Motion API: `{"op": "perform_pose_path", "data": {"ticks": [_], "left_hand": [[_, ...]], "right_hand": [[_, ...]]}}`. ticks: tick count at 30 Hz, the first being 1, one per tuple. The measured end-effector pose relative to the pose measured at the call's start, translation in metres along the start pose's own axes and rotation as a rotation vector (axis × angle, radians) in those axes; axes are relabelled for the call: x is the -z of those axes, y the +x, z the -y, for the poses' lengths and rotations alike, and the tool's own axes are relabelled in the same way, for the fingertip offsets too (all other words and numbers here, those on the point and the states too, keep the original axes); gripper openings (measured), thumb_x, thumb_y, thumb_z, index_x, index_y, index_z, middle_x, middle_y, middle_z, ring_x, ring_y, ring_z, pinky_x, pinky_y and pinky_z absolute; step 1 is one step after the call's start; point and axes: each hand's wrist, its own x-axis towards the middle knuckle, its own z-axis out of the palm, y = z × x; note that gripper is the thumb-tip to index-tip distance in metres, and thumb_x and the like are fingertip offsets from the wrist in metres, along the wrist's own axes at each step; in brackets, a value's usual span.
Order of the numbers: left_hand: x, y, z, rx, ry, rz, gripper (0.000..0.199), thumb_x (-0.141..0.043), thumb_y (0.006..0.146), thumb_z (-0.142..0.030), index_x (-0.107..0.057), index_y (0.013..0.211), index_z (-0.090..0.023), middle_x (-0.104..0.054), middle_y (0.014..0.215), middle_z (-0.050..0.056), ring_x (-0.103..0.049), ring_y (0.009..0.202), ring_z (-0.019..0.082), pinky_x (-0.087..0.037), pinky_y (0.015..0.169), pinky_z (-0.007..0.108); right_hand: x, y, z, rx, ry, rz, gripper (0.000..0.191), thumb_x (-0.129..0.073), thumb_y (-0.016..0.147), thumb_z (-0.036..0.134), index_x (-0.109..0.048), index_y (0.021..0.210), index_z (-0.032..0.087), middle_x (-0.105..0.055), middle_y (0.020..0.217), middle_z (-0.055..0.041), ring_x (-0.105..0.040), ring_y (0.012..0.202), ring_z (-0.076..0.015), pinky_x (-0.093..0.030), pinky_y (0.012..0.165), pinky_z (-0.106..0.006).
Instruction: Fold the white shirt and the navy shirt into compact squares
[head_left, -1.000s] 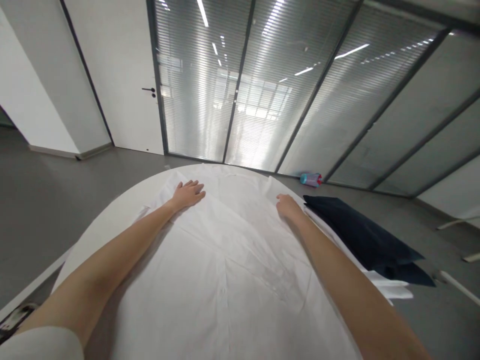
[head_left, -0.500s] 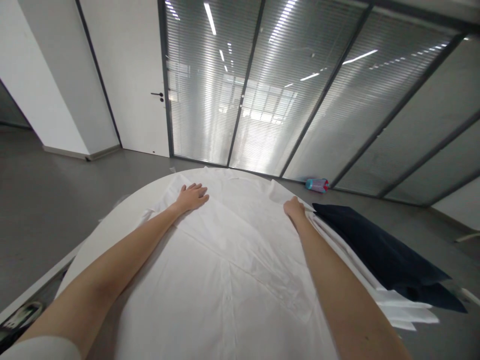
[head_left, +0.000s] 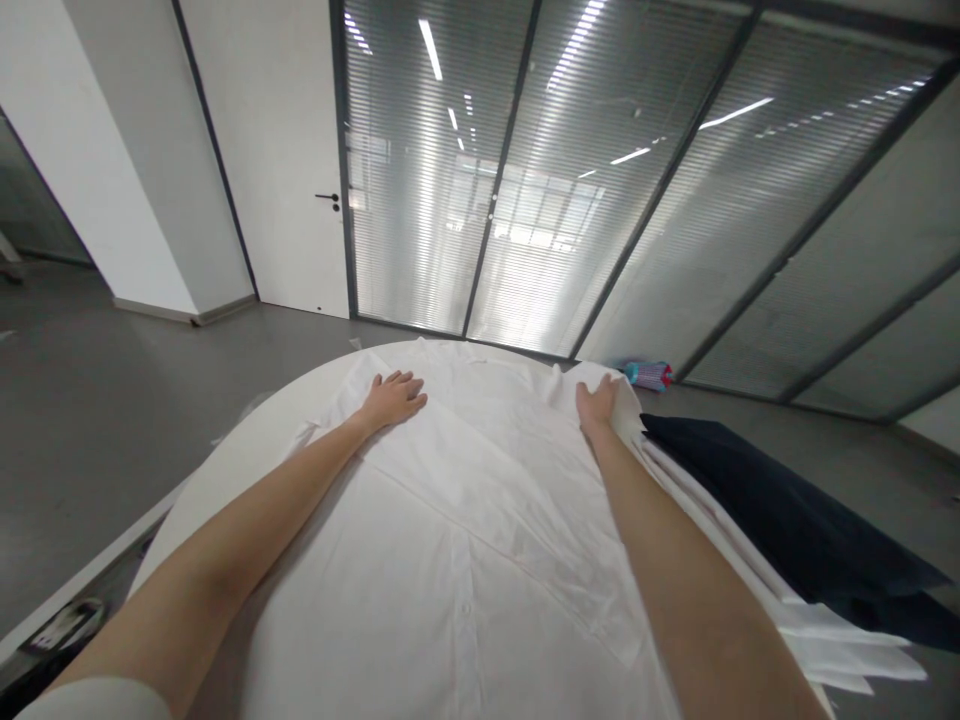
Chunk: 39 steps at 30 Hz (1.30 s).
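A white button-front shirt point(head_left: 420, 560) lies spread over a round white table point(head_left: 296, 395), with a sleeve folded diagonally across its front. My left hand point(head_left: 394, 398) rests flat on the upper left of the shirt, fingers stretched out. At the upper right shoulder, my right hand point(head_left: 598, 402) touches the cloth near the table edge. Its thumb stands apart from the fingers, and the fingertips are partly hard to make out. White fabric shows just beyond that hand.
Dark navy cloth point(head_left: 780, 510) lies over white folded fabric point(head_left: 847, 640) at the table's right. A striped blue-and-red object point(head_left: 649, 376) is on the floor by the glass partition point(head_left: 420, 200). A white door point(head_left: 277, 150) stands at the back left.
My right hand has shifted slightly outward and its thumb has parted from its closed fingers. More white cloth shows beyond it. The left hand stays flat on the shirt; the view turned slightly.
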Motion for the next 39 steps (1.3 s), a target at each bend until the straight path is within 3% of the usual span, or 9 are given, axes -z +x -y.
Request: {"op": "perform_pose_path", "data": {"ticks": [3,6,8,14,19,24,28,32,39], "left_hand": [[-0.001,0.000,0.001,-0.007,-0.012,-0.016,0.045,-0.043,0.097,-0.047,-0.058,0.135,-0.028,-0.049,0.151,0.010,-0.039,0.142,0.034,-0.025,0.112,0.063],[-0.002,0.000,0.000,-0.010,-0.031,-0.034,0.044,-0.045,0.096,-0.046,-0.059,0.133,-0.026,-0.050,0.149,0.011,-0.040,0.141,0.035,-0.026,0.112,0.064],[-0.001,0.001,-0.001,-0.016,-0.048,-0.088,0.045,-0.048,0.096,-0.044,-0.057,0.134,-0.023,-0.052,0.147,0.012,-0.041,0.139,0.034,-0.027,0.113,0.063],[0.003,0.009,-0.002,-0.040,-0.194,-0.332,0.043,-0.050,0.095,-0.033,-0.056,0.134,-0.018,-0.059,0.137,0.013,-0.054,0.127,0.028,-0.041,0.110,0.044],[-0.002,0.011,-0.007,-0.162,-0.310,-0.258,0.033,-0.053,0.091,-0.029,-0.063,0.122,-0.020,-0.063,0.127,0.011,-0.060,0.119,0.025,-0.045,0.108,0.040],[-0.008,0.023,-0.024,-0.243,-0.298,-0.188,0.035,-0.050,0.092,-0.022,-0.061,0.124,-0.021,-0.064,0.125,0.010,-0.061,0.117,0.024,-0.047,0.106,0.040],[0.006,0.044,-0.054,-0.352,-0.068,-0.170,0.055,-0.042,0.088,-0.004,-0.053,0.139,-0.021,-0.054,0.138,0.012,-0.058,0.121,0.024,-0.049,0.102,0.038],[0.021,0.070,-0.100,-0.452,0.202,-0.078,0.069,-0.039,0.086,0.000,-0.046,0.147,-0.030,-0.046,0.147,0.012,-0.059,0.119,0.027,-0.048,0.095,0.041],[-0.001,0.110,-0.151,-0.588,0.193,0.049,0.040,-0.043,0.090,-0.010,-0.073,0.110,-0.029,-0.051,0.147,0.006,-0.043,0.136,0.032,-0.031,0.109,0.052]], "right_hand": [[0.002,-0.035,0.017,0.447,-0.157,0.164,0.060,-0.048,0.087,0.025,-0.047,0.144,0.008,-0.042,0.152,-0.0188,-0.031,0.144,-0.0319,-0.026,0.118,-0.051],[0.011,-0.079,0.030,1.012,-0.224,0.506,0.037,-0.046,0.092,0.022,-0.068,0.121,0.016,-0.063,0.132,-0.0133,-0.046,0.132,-0.0286,-0.033,0.114,-0.049],[0.017,-0.101,0.032,1.162,-0.190,0.664,0.029,-0.047,0.094,0.021,-0.074,0.106,0.020,-0.071,0.117,-0.0104,-0.054,0.123,-0.0263,-0.040,0.108,-0.046],[0.019,-0.117,0.021,0.942,-0.090,0.688,0.029,-0.049,0.094,0.024,-0.073,0.109,0.019,-0.074,0.108,-0.0107,-0.063,0.111,-0.0252,-0.047,0.099,-0.044],[0.022,-0.119,0.021,0.780,-0.145,0.744,0.037,-0.050,0.096,0.035,-0.065,0.126,0.018,-0.065,0.128,-0.0152,-0.057,0.124,-0.0278,-0.045,0.105,-0.046],[0.030,-0.123,0.030,0.889,-0.277,0.716,0.050,-0.048,0.099,0.034,-0.052,0.143,0.012,-0.055,0.141,-0.0189,-0.047,0.134,-0.0295,-0.038,0.111,-0.047],[0.035,-0.123,0.037,1.026,-0.288,0.754,0.036,-0.048,0.098,0.026,-0.065,0.127,0.013,-0.069,0.117,-0.0140,-0.052,0.124,-0.0279,-0.040,0.105,-0.044],[0.035,-0.124,0.039,1.034,-0.271,0.778,0.034,-0.049,0.098,0.024,-0.068,0.122,0.013,-0.071,0.107,-0.0120,-0.057,0.113,-0.0255,-0.041,0.101,-0.041],[0.034,-0.124,0.036,0.938,-0.200,0.753,0.027,-0.055,0.096,0.026,-0.074,0.112,0.017,-0.073,0.099,-0.0086,-0.057,0.114,-0.0241,-0.041,0.100,-0.038]]}}
